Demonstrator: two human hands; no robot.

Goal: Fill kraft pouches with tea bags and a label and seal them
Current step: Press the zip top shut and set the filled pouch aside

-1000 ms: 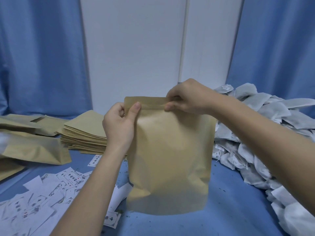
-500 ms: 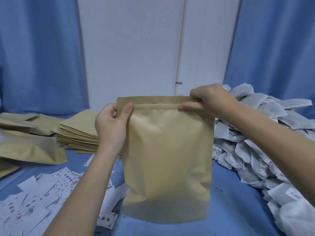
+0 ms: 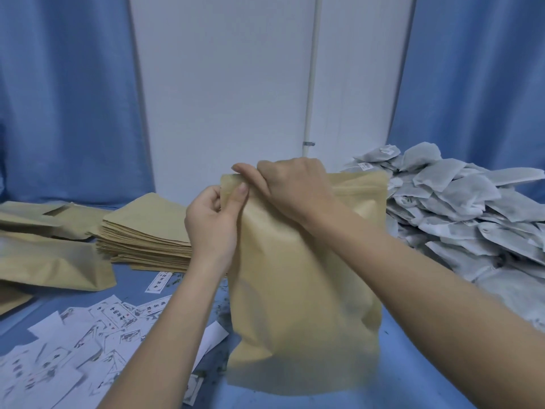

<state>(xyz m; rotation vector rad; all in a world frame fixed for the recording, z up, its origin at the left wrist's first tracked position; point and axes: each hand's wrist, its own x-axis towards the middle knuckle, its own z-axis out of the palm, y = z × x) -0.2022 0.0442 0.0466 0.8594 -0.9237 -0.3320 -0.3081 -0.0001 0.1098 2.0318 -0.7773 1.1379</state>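
Standing on the table [image 3: 413, 379], the kraft pouch [image 3: 300, 305] is pinched at its top-left corner by both the left hand [image 3: 211, 219] and right hand [image 3: 290, 187] — a gap could be left if the zip strip is pressed unevenly.

- Soft, even, cool-toned light; nothing is glaring or blown out.
- Shadows are faint: a weak one lies on the blue bench [image 3: 413, 364] beneath the kraft pouch [image 3: 303, 305].
- Wide-angle bending curves the curtains [image 3: 59, 98] at both edges.
- The scattered labels [image 3: 73, 343] at lower left look smeared and soft.
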